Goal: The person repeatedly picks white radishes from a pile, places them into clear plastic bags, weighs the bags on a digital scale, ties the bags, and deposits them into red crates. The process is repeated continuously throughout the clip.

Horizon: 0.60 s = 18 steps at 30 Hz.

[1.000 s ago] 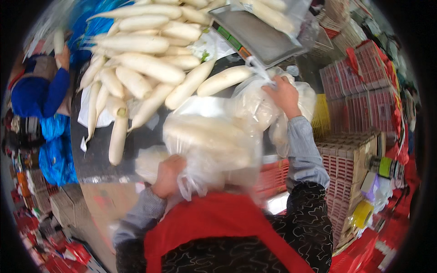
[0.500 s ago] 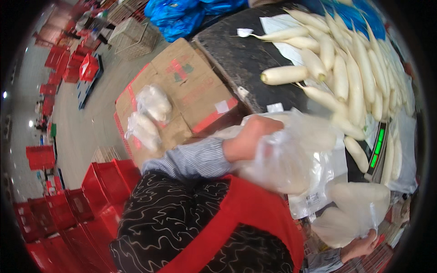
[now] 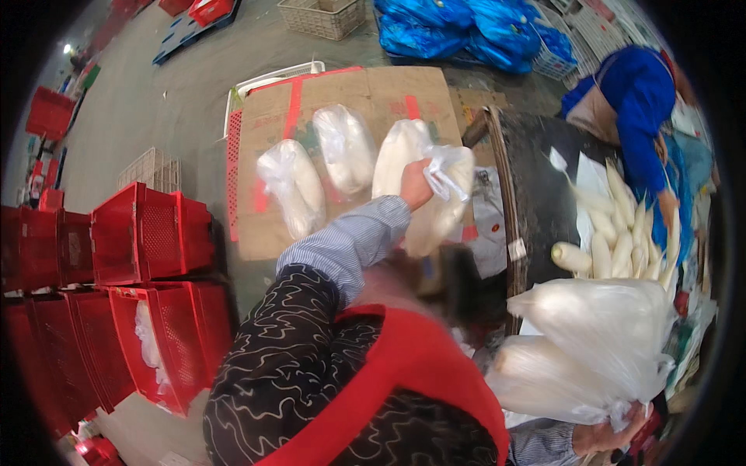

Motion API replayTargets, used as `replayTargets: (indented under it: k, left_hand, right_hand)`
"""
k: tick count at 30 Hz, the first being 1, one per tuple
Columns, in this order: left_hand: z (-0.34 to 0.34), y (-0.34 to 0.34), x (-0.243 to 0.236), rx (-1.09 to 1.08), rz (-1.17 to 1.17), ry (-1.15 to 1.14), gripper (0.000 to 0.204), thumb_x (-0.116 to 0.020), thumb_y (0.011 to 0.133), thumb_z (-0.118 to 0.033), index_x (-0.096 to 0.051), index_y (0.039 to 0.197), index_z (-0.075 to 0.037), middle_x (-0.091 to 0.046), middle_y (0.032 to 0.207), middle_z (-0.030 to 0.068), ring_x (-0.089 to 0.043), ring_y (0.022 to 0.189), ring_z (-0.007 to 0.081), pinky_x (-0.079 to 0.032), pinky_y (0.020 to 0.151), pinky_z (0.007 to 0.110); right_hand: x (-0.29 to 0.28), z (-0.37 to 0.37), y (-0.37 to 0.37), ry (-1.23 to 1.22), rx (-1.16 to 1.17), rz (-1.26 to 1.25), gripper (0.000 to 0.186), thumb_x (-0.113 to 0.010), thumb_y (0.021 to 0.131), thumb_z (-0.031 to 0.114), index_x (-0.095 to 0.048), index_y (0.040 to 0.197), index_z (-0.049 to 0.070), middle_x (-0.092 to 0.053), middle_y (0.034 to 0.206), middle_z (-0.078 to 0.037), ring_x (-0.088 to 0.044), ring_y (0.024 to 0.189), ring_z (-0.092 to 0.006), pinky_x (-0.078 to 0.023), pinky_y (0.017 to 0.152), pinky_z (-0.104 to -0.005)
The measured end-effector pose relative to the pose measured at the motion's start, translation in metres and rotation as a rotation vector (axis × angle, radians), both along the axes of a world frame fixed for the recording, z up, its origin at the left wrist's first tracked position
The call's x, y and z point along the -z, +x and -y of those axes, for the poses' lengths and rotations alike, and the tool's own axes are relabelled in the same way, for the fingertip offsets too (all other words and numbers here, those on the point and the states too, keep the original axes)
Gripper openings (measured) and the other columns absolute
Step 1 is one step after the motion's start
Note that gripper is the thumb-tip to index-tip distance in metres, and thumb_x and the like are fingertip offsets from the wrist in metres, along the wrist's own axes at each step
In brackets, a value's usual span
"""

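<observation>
My left hand (image 3: 417, 185) is closed on the gathered neck of a clear plastic bag of white radishes (image 3: 444, 217), which hangs at the right edge of a cardboard sheet (image 3: 268, 225). Just beyond that hand, a bagged radish (image 3: 392, 151) lies close against it; whether it belongs to the same grip I cannot tell. Farther left on the cardboard rest two more bagged radishes (image 3: 294, 190). At the lower right, my right hand (image 3: 614, 435) grips the knotted end of a larger bag of radishes (image 3: 598, 334), beside the dark table (image 3: 536, 179).
Loose white radishes (image 3: 622, 233) are heaped on the table, where a person in blue (image 3: 641, 101) reaches in. Stacked red crates (image 3: 155, 241) stand at left. Blue bags (image 3: 466, 31) and a pale basket (image 3: 322, 17) sit at the back.
The view has swung left. My left hand has carried its bag from the table across to the cardboard. My right hand still holds its bag, and a person in blue has come into view.
</observation>
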<state>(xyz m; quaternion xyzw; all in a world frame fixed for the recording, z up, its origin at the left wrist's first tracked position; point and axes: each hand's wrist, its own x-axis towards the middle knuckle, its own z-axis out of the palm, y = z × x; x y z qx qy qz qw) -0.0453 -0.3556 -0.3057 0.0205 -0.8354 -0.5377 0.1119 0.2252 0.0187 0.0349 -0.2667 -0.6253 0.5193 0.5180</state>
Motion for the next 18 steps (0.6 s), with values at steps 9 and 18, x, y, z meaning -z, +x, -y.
replayTargets:
  k: [9, 18]
  left_hand:
    - [0.105, -0.057, 0.031, -0.141, 0.275, -0.727, 0.026, -0.067, 0.07, -0.017, -0.074, 0.094, -0.011, -0.051, 0.137, 0.0154, -0.035, 0.135, 0.0397, -0.038, 0.095, 0.062]
    - [0.177, -0.053, 0.066, -0.463, 0.768, -0.485, 0.105, -0.078, 0.068, -0.053, -0.026, 0.154, -0.022, -0.03, 0.155, 0.0194, -0.027, 0.141, 0.0448, -0.032, 0.102, 0.071]
  right_hand:
    - [0.095, 0.088, -0.155, 0.6, -0.843, 0.182, 0.027, -0.055, 0.09, 0.017, -0.055, 0.11, 0.0, -0.056, 0.108, -0.018, -0.058, 0.096, -0.0268, -0.05, 0.087, -0.0402]
    - [0.133, 0.154, -0.279, -0.094, -1.218, 0.426, 0.007, -0.058, 0.076, 0.003, -0.053, 0.072, 0.001, -0.061, 0.078, -0.008, -0.052, 0.066, -0.0118, -0.043, 0.061, -0.0256]
